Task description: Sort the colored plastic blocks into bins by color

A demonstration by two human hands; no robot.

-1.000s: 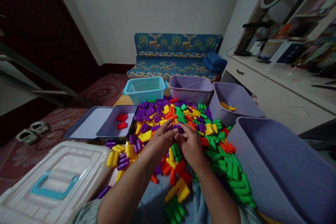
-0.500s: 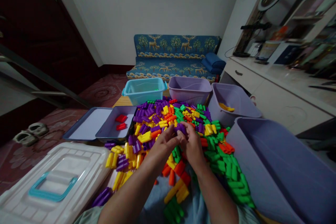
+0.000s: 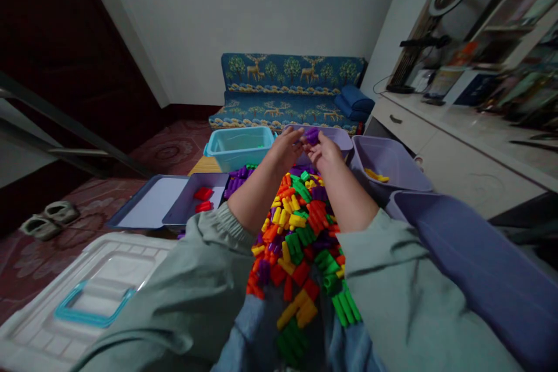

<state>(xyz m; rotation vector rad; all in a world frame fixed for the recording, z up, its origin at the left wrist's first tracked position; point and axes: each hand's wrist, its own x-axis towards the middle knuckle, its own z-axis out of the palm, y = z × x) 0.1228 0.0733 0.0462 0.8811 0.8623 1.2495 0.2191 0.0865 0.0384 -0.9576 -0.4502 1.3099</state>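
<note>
Both my hands are stretched out over the near side of the middle purple bin (image 3: 337,138). A small cluster of purple plastic building blocks (image 3: 311,135) is between them. My right hand (image 3: 326,154) grips the cluster from the right, thumb at its edge and fingers under it. My left hand (image 3: 285,150) closes in from the left, its fingertips at the cluster's left side. Below my forearms lies a heap of building blocks (image 3: 285,218) in red, yellow, green, orange and purple, some reaching onto my lap.
A light blue bin (image 3: 238,157) stands left of the middle bin. At right are a purple bin (image 3: 392,165) with yellow blocks and a larger purple bin (image 3: 462,267). A shallow open case (image 3: 183,212) with red pieces and a white lid (image 3: 100,267) lie at left.
Both hands have moved forward and up from the heap to the middle purple bin, carrying the purple blocks. My sleeves now cover much of the heap's sides.
</note>
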